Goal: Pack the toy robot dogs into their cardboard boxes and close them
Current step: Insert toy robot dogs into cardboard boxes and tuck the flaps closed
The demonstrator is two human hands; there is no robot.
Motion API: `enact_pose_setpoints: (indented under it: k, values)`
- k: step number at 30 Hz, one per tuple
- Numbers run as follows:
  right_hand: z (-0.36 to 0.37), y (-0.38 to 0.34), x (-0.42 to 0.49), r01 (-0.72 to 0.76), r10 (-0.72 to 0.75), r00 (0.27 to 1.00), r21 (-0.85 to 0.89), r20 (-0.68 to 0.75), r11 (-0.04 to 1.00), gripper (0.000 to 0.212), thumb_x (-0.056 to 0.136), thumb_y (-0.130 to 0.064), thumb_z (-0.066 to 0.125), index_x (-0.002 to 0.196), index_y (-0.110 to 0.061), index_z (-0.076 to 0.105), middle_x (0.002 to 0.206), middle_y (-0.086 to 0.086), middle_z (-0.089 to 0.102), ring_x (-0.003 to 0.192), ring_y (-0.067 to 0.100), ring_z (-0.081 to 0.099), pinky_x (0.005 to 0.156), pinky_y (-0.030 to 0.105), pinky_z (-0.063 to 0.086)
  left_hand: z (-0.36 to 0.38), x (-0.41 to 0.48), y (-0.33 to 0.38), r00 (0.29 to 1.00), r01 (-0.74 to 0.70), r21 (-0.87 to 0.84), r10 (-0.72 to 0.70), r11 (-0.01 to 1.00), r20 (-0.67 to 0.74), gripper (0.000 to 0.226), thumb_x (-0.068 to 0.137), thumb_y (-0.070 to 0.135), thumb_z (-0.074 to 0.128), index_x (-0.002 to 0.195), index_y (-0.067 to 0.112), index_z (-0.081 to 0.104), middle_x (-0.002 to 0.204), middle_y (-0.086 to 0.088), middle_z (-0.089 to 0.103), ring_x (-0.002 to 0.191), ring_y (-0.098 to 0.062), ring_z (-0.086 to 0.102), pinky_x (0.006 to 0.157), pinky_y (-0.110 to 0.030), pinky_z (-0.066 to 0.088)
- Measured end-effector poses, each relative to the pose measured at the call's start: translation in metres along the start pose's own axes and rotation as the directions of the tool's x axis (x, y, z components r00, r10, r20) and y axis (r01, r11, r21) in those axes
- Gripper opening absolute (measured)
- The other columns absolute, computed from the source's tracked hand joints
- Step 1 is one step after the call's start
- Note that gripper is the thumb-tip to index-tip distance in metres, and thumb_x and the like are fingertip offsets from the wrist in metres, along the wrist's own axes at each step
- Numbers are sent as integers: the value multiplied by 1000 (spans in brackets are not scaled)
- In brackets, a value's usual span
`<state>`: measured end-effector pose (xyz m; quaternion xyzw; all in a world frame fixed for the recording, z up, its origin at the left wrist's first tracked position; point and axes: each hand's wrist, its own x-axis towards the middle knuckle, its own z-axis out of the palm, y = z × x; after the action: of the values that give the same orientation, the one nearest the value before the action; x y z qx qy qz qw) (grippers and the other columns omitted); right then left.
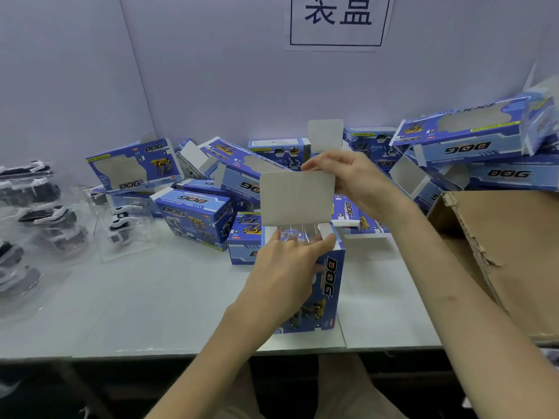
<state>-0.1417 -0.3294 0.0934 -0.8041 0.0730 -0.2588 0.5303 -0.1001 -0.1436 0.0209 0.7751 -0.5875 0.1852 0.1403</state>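
The pale grey table (136, 313) ends in a front edge just below the upright blue cardboard box (331, 285) printed "DOG", which stands on end close to that edge. Bare tabletop spreads to the box's left, and a narrower strip lies to its right.

The left hand (284, 276) lies flat against the box's near face. Its fingers are nearly straight and reach up to the open mouth, where they touch a clear plastic shell (298, 234) sitting inside. The toy in that shell is too blurred and covered to make out. This hand and its forearm hide most of the near face.

Above the mouth the grey lid flap (298, 198) stands upright. The right hand (351, 176) pinches its upper right corner between thumb and curled fingers.

Right of the box, a brown corrugated carton (499, 237) with a torn rim crowds the table and is cut off by the frame. Left of the box and well apart from it, black-and-white toy robot dogs (121, 220) in clear shells stand on the table. Those farther left blur together and run out of view.

Behind the box, blue printed boxes (193, 219) lie jumbled at all angles, several with flaps open. They touch one another and fill the back of the table up to the pale lilac wall (211, 71). High behind the box, a white paper sign (338, 22) with dark characters is cut off at the top.
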Motion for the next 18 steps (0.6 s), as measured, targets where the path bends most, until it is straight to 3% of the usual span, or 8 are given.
enact_pose_setpoints:
  k: [2, 4, 6, 8, 10, 12, 14, 18]
  values:
    - [-1, -6, 6, 34, -26, 996, -105, 80, 994, 19, 97, -36, 61, 92, -25, 76, 93, -7, 74, 87, 9, 66, 79, 32, 52, -3, -2, 0, 1000, -1, -50, 1, 999, -16, 45, 96, 24, 62, 138, 33, 49, 103, 4, 74, 91, -29, 61, 91, -41, 46]
    - [-1, -13, 10, -15, 30, 990, -115, 136, 993, 32, 90, -55, 59, 91, -28, 76, 89, -3, 73, 83, 12, 65, 76, 31, 51, -5, -2, 0, 1000, -10, -69, 8, 998, -28, 47, 90, 20, 71, 134, 30, 57, 99, 2, 75, 86, -31, 64, 90, -44, 50]
    - [-1, -20, 16, -50, 80, 981, -167, 175, 985, 39, 87, -61, 55, 98, -30, 76, 94, 0, 71, 87, 14, 64, 82, 32, 50, -4, 0, 0, 1000, -10, -76, 8, 997, -25, 48, 91, 19, 70, 136, 29, 56, 102, 0, 75, 87, -32, 65, 96, -46, 48]
    - [2, -24, 26, -8, 90, 967, -322, 239, 947, 33, 92, -57, 55, 104, -33, 75, 106, -10, 70, 95, -1, 63, 90, 25, 46, -4, 0, 0, 999, -8, -82, 5, 997, -33, 47, 92, 19, 68, 136, 28, 56, 103, 0, 75, 87, -33, 65, 98, -47, 47]
    - [7, -29, 35, -12, 172, 933, -450, 315, 893, 35, 95, -54, 54, 109, -29, 74, 105, -17, 70, 92, -14, 60, 83, 18, 40, -3, -1, -1, 999, -9, -79, 6, 997, -45, 45, 91, 18, 69, 134, 27, 58, 100, -1, 75, 84, -33, 65, 96, -47, 48]
    - [9, -32, 42, -108, 316, 884, -508, 345, 855, 46, 96, -58, 48, 108, -22, 73, 98, -14, 74, 89, -7, 65, 78, 18, 44, -2, -1, -1, 999, -14, -76, 11, 997, -48, 44, 92, 18, 68, 134, 26, 57, 102, -1, 75, 85, -33, 66, 98, -48, 46]
    - [6, -34, 46, -253, 431, 832, -451, 350, 856, 55, 95, -64, 42, 105, -19, 71, 89, -9, 75, 84, 4, 71, 71, 18, 52, 1, 1, -3, 999, -20, -58, 18, 998, -41, 46, 96, 21, 63, 139, 28, 50, 108, -2, 73, 94, -32, 65, 105, -48, 41]
    - [-1, -39, 51, -265, 455, 759, -417, 466, 870, 62, 82, -62, 54, 113, -11, 69, 94, 0, 75, 87, 13, 71, 69, 22, 56, 5, 1, -6, 999, -24, -18, 23, 1000, -30, 47, 100, 25, 56, 144, 32, 41, 120, 0, 70, 106, -30, 63, 111, -48, 33]
